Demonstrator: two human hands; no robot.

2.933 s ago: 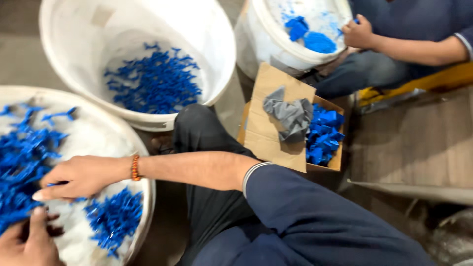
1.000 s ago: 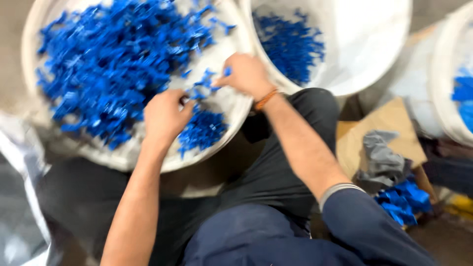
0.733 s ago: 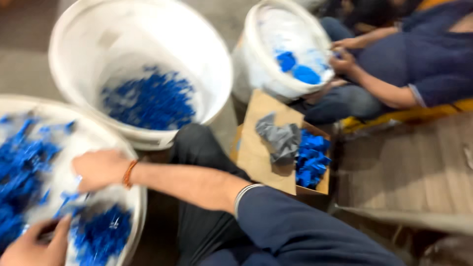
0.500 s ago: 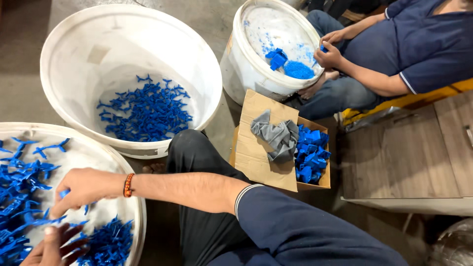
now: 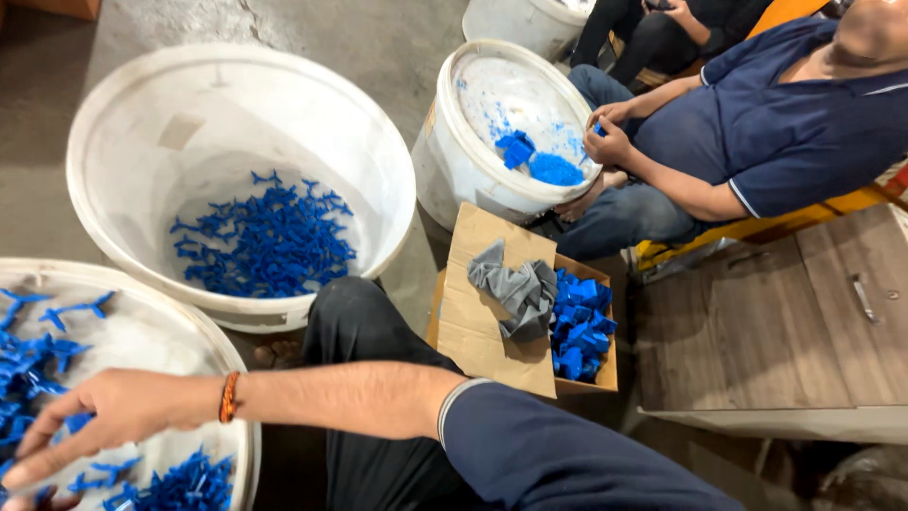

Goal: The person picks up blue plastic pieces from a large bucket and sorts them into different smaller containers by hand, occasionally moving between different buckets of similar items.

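The right hand [image 5: 104, 416] is now spread open, empty, over the near tub [image 5: 222, 355], above the blue parts [image 5: 38, 355]; half a second ago it was curled. The left hand's state cannot be told.

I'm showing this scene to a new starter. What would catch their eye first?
Bright blue plastic parts lie in the big white tub at the centre. The right hand, fingers spread, reaches over more blue pieces at lower left. At upper right, a co-worker's hands work at a smaller white bucket.
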